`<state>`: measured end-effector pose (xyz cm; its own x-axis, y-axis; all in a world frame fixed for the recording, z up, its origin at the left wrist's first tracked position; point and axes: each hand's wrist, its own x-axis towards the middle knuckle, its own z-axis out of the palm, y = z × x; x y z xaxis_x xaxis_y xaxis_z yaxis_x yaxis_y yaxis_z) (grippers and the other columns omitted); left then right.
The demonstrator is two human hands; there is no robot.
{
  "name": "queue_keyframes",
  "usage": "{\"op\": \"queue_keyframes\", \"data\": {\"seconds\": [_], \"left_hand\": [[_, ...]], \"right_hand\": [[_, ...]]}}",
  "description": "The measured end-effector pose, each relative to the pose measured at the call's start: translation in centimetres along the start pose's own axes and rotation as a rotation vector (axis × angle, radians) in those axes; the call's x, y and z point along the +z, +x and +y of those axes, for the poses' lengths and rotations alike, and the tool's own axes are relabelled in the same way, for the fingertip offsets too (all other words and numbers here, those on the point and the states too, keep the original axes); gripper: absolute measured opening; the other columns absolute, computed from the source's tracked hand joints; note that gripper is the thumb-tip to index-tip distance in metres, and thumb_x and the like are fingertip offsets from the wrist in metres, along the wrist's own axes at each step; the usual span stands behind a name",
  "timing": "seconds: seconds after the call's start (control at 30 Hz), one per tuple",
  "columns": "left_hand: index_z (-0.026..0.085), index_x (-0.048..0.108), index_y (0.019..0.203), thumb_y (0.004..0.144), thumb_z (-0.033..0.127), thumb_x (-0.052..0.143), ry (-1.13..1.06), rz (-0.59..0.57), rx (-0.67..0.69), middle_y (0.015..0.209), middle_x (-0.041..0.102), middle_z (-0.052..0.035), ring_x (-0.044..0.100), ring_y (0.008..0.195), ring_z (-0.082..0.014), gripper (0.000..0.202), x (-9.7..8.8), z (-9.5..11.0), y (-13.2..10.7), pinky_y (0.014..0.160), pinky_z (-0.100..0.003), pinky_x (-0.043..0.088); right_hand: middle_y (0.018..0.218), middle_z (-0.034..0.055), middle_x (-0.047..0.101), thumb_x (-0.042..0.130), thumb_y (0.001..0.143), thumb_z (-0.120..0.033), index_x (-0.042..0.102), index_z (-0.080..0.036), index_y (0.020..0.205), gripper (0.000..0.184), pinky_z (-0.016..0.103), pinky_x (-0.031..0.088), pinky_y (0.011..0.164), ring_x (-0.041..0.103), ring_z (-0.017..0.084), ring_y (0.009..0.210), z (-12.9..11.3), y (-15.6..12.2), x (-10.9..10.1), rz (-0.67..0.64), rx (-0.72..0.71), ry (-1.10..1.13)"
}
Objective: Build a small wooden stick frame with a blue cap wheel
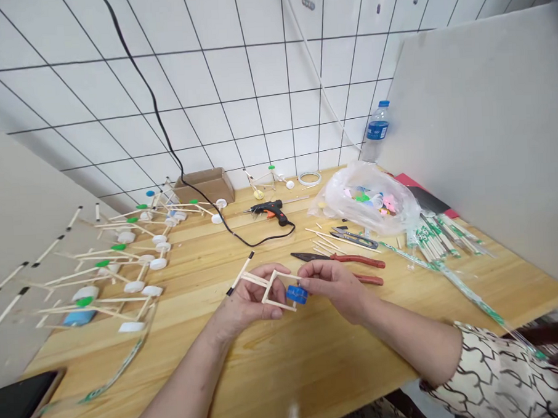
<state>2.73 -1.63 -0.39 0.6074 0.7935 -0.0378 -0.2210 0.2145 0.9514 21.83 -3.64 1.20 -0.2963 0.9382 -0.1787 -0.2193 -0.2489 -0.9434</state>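
Note:
Above the near middle of the table, my left hand (257,296) is closed around a small frame of wooden sticks (266,289). A crossbar with black ends (240,273) sits at the frame's left end. Between the two prongs at its right end is a blue bottle cap (297,294), set like a wheel. My right hand (331,287) pinches the upper prong beside the cap with thumb and forefinger. Just behind my right hand lie red-handled pliers (355,260), partly covered by it.
Several stick models with cap wheels (124,265) stand at the left. A black glue gun (272,210) with its cord lies behind my hands. Farther right are snips (354,238), loose sticks (327,244), a plastic bag of caps (366,199) and a water bottle (377,131).

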Motion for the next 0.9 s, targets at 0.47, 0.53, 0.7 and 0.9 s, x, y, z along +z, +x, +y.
{"op": "queue_keyframes", "data": {"seconds": [0.47, 0.53, 0.7, 0.9], "left_hand": [[0.018, 0.058, 0.100, 0.052, 0.012, 0.080, -0.019, -0.012, -0.001, 0.063, 0.062, 0.0029, 0.055, 0.055, -0.0095, 0.053, -0.01, -0.08, 0.11, 0.052, -0.019, 0.040], [0.017, 0.058, 0.101, 0.052, 0.012, 0.079, -0.020, -0.012, -0.002, 0.062, 0.062, 0.0028, 0.054, 0.055, -0.0093, 0.054, 0.02, -0.06, 0.12, 0.052, -0.019, 0.040], [0.016, 0.058, 0.100, 0.051, 0.012, 0.080, -0.013, -0.003, -0.006, 0.062, 0.062, 0.0026, 0.055, 0.055, -0.0099, 0.053, 0.11, -0.01, 0.08, 0.052, -0.020, 0.041], [0.017, 0.057, 0.100, 0.051, 0.012, 0.079, 0.002, 0.006, -0.009, 0.063, 0.062, 0.0026, 0.056, 0.056, -0.0103, 0.054, 0.20, 0.00, -0.03, 0.052, -0.019, 0.040]], "right_hand": [[0.062, -0.0020, 0.054, 0.068, 0.064, -0.034, 0.058, -0.015, 0.067, 0.022, 0.025, 0.033, 0.058, 0.046, 0.010, 0.058, 0.22, 0.07, 0.00, 0.018, -0.016, -0.095], [0.061, -0.0021, 0.055, 0.069, 0.064, -0.034, 0.058, -0.015, 0.066, 0.022, 0.025, 0.033, 0.057, 0.046, 0.010, 0.057, 0.20, 0.05, 0.02, 0.020, -0.020, -0.083], [0.061, -0.0017, 0.055, 0.069, 0.064, -0.033, 0.058, -0.015, 0.066, 0.021, 0.025, 0.034, 0.057, 0.047, 0.010, 0.057, 0.26, 0.00, 0.02, 0.033, -0.023, -0.102], [0.061, -0.0015, 0.055, 0.069, 0.065, -0.034, 0.058, -0.015, 0.067, 0.022, 0.026, 0.035, 0.059, 0.047, 0.011, 0.059, 0.54, 0.07, -0.09, 0.022, -0.020, -0.095]]}}
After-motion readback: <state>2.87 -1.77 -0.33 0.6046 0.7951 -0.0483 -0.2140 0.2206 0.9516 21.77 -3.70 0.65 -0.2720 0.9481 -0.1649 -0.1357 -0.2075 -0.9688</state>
